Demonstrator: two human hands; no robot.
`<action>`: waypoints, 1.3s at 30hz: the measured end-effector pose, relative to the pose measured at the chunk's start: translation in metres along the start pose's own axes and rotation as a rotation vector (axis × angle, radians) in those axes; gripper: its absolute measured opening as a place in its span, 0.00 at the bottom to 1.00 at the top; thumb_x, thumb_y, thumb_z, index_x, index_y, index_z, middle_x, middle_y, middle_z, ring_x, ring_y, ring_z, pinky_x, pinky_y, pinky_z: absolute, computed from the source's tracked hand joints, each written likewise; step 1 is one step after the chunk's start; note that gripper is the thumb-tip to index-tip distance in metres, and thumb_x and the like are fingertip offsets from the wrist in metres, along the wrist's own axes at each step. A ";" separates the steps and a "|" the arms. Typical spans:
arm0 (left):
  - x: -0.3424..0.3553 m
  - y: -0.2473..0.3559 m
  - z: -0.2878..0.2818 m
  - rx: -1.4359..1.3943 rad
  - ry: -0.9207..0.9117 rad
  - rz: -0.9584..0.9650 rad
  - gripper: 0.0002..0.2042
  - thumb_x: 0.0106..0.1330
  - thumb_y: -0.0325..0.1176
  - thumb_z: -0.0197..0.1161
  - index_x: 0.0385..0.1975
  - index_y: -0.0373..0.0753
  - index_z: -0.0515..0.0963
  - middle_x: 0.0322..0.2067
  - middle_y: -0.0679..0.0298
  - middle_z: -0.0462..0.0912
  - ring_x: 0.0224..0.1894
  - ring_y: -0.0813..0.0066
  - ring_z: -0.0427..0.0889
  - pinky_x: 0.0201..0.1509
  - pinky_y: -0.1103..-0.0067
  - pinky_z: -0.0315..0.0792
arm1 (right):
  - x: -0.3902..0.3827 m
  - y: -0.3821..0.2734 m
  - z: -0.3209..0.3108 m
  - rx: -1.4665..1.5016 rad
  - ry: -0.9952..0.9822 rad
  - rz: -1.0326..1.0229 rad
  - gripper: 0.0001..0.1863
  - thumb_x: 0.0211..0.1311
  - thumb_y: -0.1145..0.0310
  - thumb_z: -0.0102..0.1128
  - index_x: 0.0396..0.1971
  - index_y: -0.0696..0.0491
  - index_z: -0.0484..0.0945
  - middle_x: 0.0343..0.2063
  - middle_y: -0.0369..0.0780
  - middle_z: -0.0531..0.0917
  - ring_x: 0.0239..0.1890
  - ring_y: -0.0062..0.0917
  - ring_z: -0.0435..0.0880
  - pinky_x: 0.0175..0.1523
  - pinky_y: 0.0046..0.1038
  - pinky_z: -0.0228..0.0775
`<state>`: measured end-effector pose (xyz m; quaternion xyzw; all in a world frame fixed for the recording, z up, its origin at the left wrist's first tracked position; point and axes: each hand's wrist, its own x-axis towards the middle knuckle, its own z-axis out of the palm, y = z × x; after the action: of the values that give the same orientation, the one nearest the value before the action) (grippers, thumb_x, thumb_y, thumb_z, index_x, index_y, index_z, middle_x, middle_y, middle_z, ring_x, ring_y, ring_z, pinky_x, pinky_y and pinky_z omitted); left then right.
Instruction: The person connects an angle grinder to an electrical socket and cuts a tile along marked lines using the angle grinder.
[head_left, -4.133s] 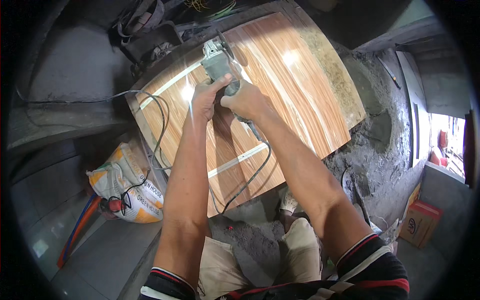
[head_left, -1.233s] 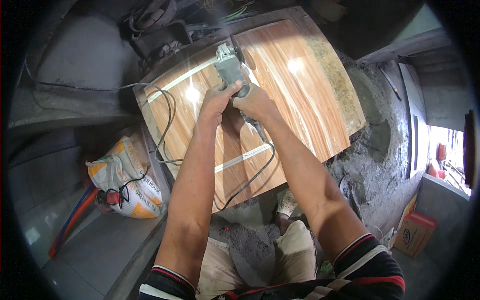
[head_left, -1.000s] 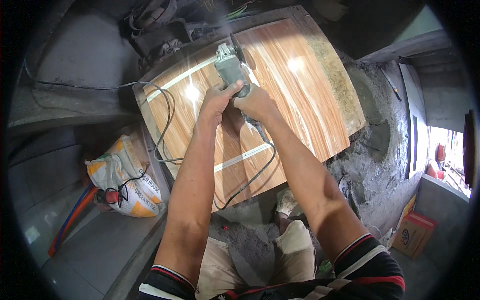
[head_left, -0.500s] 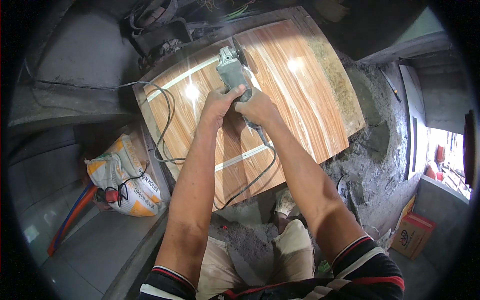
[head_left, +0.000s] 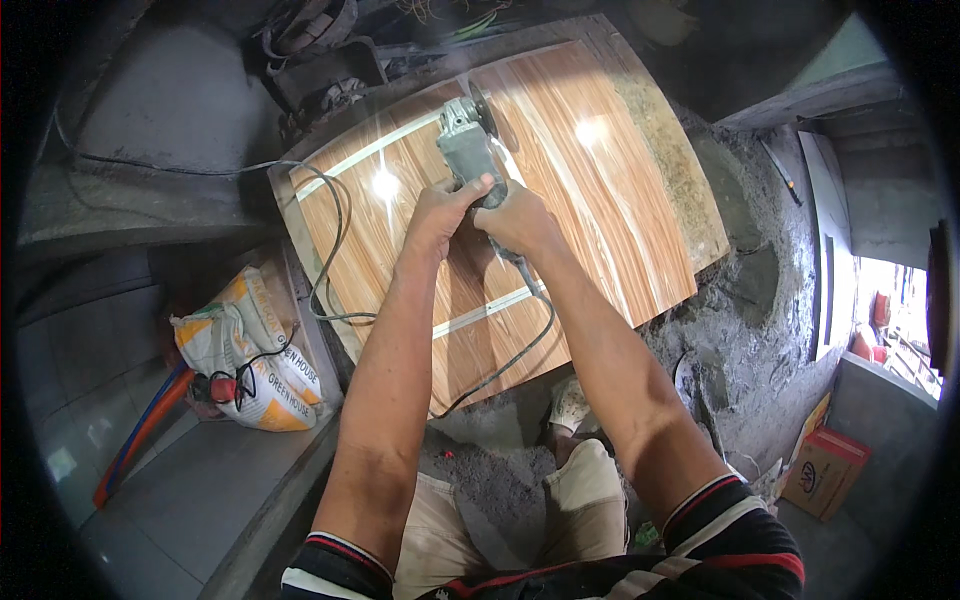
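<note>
Your left hand and right hand are wrapped around the rear body of the angle grinder. Its head and cutting disc lie just beyond your fingers, pointing away from you over the glossy wood-grain panel; I can't tell whether the disc touches it.

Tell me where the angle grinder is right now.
In the head view, the angle grinder is at the upper middle, body slightly left of centre, held by the left grip and right grip, over the wood-patterned surface.
</note>
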<state>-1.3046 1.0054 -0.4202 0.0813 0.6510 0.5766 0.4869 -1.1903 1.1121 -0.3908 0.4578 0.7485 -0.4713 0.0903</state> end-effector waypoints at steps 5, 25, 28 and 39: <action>0.004 0.001 -0.002 -0.003 0.017 -0.024 0.25 0.65 0.47 0.77 0.48 0.29 0.85 0.42 0.60 0.89 0.44 0.75 0.85 0.50 0.77 0.77 | 0.002 -0.005 -0.004 0.050 -0.065 -0.015 0.31 0.47 0.54 0.69 0.45 0.64 0.84 0.43 0.61 0.88 0.49 0.51 0.89 0.57 0.43 0.80; 0.007 -0.003 0.000 -0.024 0.006 -0.036 0.25 0.64 0.46 0.78 0.48 0.28 0.85 0.42 0.58 0.89 0.42 0.73 0.86 0.50 0.77 0.77 | 0.004 0.001 -0.004 0.019 -0.041 -0.001 0.33 0.46 0.53 0.71 0.48 0.63 0.84 0.42 0.59 0.89 0.48 0.49 0.90 0.55 0.42 0.81; 0.003 -0.002 0.001 0.008 0.017 -0.035 0.25 0.64 0.46 0.78 0.48 0.28 0.85 0.42 0.58 0.89 0.42 0.73 0.86 0.50 0.77 0.77 | 0.000 0.003 -0.004 0.010 -0.054 0.001 0.34 0.46 0.52 0.71 0.49 0.63 0.83 0.42 0.59 0.89 0.48 0.49 0.90 0.55 0.42 0.81; -0.010 -0.005 0.006 0.003 0.012 -0.022 0.24 0.64 0.46 0.78 0.49 0.29 0.85 0.43 0.59 0.89 0.43 0.74 0.86 0.50 0.77 0.77 | -0.016 0.006 -0.005 0.006 -0.027 0.016 0.33 0.45 0.52 0.69 0.49 0.60 0.84 0.39 0.57 0.89 0.46 0.50 0.90 0.53 0.44 0.81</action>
<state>-1.2926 1.0014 -0.4183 0.0711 0.6556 0.5708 0.4891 -1.1750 1.1077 -0.3831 0.4576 0.7421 -0.4787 0.1029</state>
